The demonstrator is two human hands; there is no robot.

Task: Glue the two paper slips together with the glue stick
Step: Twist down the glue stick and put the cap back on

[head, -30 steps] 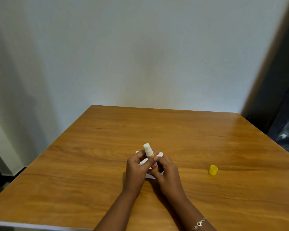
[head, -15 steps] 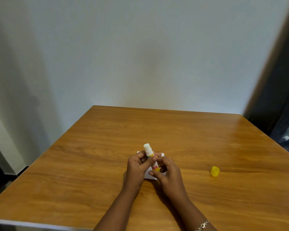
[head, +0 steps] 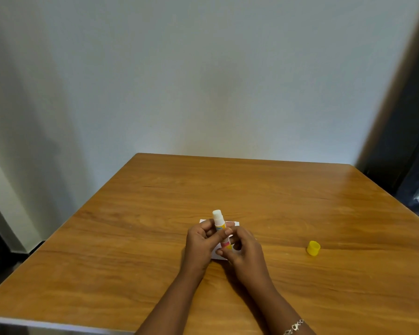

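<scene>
Glue stick [head: 217,217] near-upright, tip up (tilted left), left hand [head: 198,245] around middle, right hand [head: 246,255] pinching base.

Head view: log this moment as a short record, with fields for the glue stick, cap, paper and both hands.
tool: white plastic glue stick, yellow-pink label, uncapped, tip up
left: left hand grips its barrel
right: right hand pinches its lower end
lid: small yellow plastic cap on the brown wooden table, apart to the right
paper: white paper on the table beneath both hands, mostly hidden
</scene>
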